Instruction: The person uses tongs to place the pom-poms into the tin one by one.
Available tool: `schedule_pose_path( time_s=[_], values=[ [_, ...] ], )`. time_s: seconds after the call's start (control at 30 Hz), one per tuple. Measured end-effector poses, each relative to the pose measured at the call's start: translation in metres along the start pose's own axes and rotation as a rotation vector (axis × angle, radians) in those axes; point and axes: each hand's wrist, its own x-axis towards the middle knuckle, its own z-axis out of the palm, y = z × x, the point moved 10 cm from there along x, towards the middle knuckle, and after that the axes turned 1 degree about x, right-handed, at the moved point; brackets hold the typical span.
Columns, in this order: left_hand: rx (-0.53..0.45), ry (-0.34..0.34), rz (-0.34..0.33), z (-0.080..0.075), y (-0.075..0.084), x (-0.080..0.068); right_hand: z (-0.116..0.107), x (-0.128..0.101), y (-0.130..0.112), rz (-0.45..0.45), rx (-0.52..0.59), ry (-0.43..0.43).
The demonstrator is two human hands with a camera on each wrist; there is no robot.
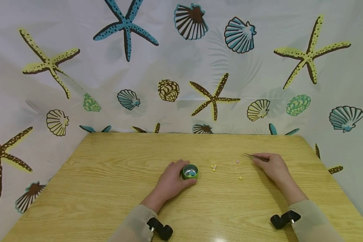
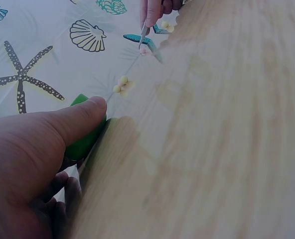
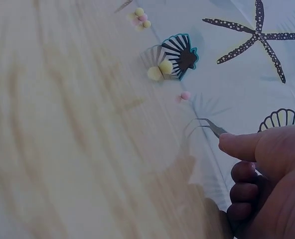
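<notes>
My left hand [image 1: 170,181] grips a small round green tin [image 1: 187,168], fingers on the far side and thumb on the near side. Inside the tin lie small pale blue and yellowish pieces [image 1: 192,173]. Curved metal tweezers [image 1: 256,157] are pinched in my right hand [image 1: 273,168], pointing left. In the right wrist view the tweezers' tips [image 3: 203,119] stand apart with nothing between them. Nearest to them is a small pink bead [image 3: 185,95]. A yellow bead [image 1: 240,178] lies nearer to me, and a cluster of yellow and pinkish beads [image 1: 213,168] sits right of the tin.
Everything stands on a light wood-grain table [image 1: 109,174]. Behind it and at both sides hangs a pale cloth [image 1: 157,67] printed with starfish and shells. Each sleeve carries a black wrist camera mount [image 1: 160,229].
</notes>
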Motion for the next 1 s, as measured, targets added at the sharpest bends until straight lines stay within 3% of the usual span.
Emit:
schedule_pose_path(
  time_s=[0.27, 0.53, 1.0],
  values=[
    [0.006, -0.002, 0.002, 0.0008, 0.0004, 0.0004, -0.003, -0.0023, 0.0028, 0.03, 0.062, 0.03],
    [0.0, -0.003, 0.01, 0.0005, 0.0009, 0.0012, 0.0009, -0.0024, 0.0021, 0.008, 0.11, -0.014],
    [-0.001, -0.004, 0.02, -0.0009, 0.0031, 0.0001, 0.0067, -0.0033, -0.0035, -0.06, 0.074, -0.061]
  ],
)
